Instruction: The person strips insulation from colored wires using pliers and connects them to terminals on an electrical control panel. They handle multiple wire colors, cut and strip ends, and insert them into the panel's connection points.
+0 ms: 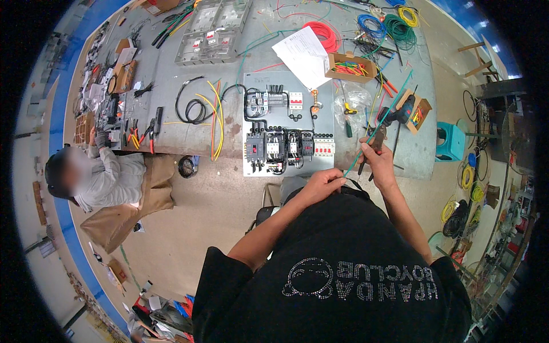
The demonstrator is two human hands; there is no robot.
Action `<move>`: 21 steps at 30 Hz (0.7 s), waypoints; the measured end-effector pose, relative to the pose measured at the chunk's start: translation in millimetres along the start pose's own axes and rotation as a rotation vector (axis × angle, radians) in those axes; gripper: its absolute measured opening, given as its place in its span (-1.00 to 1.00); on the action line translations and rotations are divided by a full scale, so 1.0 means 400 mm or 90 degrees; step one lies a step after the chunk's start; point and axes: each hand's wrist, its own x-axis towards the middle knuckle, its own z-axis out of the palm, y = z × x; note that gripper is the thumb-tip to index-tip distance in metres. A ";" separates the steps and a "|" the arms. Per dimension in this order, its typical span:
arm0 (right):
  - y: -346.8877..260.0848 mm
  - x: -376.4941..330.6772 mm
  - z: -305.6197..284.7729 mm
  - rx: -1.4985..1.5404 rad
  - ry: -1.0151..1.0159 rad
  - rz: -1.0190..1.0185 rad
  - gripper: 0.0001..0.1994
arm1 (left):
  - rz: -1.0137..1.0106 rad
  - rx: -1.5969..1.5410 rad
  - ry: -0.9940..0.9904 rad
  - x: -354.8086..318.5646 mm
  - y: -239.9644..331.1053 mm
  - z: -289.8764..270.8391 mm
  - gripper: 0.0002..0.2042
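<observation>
A straight length of green wire point(393, 107) runs slantwise over the table's front right part. My left hand point(324, 186) is closed, pinching the wire's near end between thumb and fingers. Farther up and to the right, my right hand point(380, 162) is closed around dark-handled pliers point(378, 139), with the green wire passing along its thumb and fingers. The exact jaw position is too small to tell. Left of my hands lies a grey mounting panel point(250, 171) carrying black contactors point(255, 150), breakers point(323, 147) and black wiring.
A cordless drill point(394, 112), a green-handled screwdriver point(349, 128) and a carton of coloured wire pieces point(350, 68) lie beyond my right hand. A paper sheet point(300, 56) overlaps red wire coils point(324, 39). At the far left, another person point(111, 178) works at the table; a teal stool point(450, 142) stands right.
</observation>
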 end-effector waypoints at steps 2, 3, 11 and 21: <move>0.000 -0.001 0.000 -0.006 0.003 -0.001 -0.77 | 0.003 0.002 -0.001 0.001 -0.005 0.000 -0.80; 0.001 -0.003 0.001 -0.009 0.006 -0.003 -0.77 | 0.006 0.003 -0.002 0.002 -0.007 0.000 -0.80; 0.014 -0.009 0.011 -0.042 0.003 -0.004 -0.76 | -0.001 -0.015 -0.007 0.007 0.001 0.002 -0.78; 0.024 -0.017 0.016 -0.040 -0.011 -0.011 -0.77 | -0.022 -0.030 -0.011 0.010 0.002 0.004 -0.77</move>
